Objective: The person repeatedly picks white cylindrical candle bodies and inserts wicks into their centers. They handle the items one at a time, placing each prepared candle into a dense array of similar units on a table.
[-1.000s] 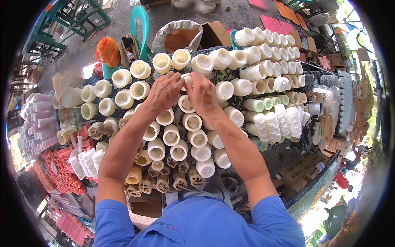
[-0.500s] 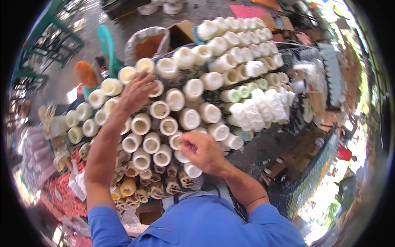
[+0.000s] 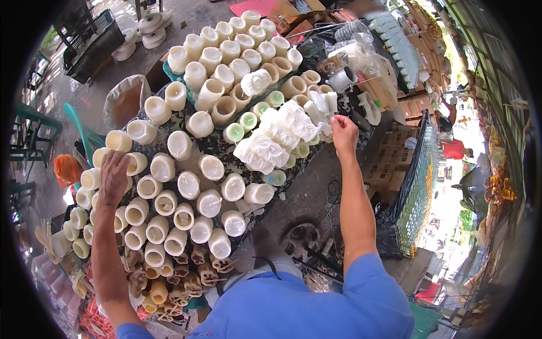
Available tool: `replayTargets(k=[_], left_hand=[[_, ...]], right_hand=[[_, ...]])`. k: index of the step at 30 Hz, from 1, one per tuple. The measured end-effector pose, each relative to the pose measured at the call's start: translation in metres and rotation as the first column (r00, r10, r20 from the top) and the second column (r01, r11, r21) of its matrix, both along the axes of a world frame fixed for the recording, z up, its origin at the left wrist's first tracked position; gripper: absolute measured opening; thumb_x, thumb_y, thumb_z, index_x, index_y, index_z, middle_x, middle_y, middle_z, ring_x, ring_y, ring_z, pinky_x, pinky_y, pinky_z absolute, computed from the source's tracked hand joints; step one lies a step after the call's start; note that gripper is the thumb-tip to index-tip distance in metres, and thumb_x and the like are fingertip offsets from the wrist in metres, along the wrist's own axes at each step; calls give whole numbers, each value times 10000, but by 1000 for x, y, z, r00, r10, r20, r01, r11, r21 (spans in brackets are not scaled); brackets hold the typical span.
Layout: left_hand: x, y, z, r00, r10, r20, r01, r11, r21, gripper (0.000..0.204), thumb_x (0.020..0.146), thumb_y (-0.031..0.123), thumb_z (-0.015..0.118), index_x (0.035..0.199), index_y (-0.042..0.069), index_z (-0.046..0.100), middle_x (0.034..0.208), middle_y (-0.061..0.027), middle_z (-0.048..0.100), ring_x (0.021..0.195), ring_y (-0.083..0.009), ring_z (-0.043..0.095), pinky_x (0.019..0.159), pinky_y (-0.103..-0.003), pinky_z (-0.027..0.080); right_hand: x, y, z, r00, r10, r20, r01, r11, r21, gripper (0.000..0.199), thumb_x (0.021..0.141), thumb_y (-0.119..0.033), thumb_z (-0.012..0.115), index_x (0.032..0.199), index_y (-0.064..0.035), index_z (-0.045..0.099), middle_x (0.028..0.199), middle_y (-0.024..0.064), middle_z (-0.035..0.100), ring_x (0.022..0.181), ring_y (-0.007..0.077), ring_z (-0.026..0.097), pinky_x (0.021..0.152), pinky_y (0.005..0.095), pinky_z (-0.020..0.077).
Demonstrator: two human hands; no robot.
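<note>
Reaching out to the far edge of the stand, the right hand [image 3: 343, 131] has its fingers drawn together on the corner of a small white paper wrapper [image 3: 326, 129], one of a ruffled bunch [image 3: 276, 135] lying across the middle of the cups. A wrapper that thin looks as if it would come away best pulled singly and straight out, so the rest of the bunch stays put. The left hand [image 3: 114, 176] lies flat, fingers loosely spread, over a cream cup [image 3: 135, 163] at the near left edge of the packed rows [image 3: 186, 186], which seems to steady the lot. Just beyond the wrappers stand a few pale green cups [image 3: 248, 120], and past them taller cream ones [image 3: 226, 51] in a teal tray [image 3: 167, 70]. Clear bags [image 3: 361, 53] and cardboard boxes [image 3: 395, 169] crowd the right side, close by the reaching arm. A lined bin [image 3: 125, 99] stands to the left, an orange bag [image 3: 66, 169] lower down.
</note>
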State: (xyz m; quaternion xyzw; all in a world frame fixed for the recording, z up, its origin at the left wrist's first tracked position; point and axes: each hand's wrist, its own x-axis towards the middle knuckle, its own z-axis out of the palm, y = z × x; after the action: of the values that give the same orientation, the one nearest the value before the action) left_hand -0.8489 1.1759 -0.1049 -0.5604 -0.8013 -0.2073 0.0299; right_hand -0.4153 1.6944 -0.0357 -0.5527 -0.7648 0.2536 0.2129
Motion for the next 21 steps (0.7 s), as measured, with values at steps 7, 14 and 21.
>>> replayTargets(k=[7,14,21], left_hand=[[4,-4,-2,999,38,8,-38,999,-28,142,895,-18,685,1034,10,671,1077,-139,677,1041,-369,649,939,-482,516],[7,2,3,996,75,57,-72,996,-51,137,913,-42,689,1042,4,670,1066,-157,678,1046,-399,646,934,-505,523],[5,-9,-3,996,84,41,-83,996,-36,106,882,30,702,986,33,681,1050,-135,680,1070,-373,653,937,-494,532]], right_hand=[[18,119,-85,897,146,418,-149,989,-25,603,843,-389,878,1309,-23,765,1177,200,809,1113,370,772,992,457,595],[11,134,-110,989,-9,149,53,954,-294,570,744,-308,991,1199,-15,813,1142,149,825,1014,230,778,932,396,605],[37,181,-143,994,-85,66,94,982,-165,475,865,-279,935,1223,-16,770,1076,106,793,883,220,735,783,400,602]])
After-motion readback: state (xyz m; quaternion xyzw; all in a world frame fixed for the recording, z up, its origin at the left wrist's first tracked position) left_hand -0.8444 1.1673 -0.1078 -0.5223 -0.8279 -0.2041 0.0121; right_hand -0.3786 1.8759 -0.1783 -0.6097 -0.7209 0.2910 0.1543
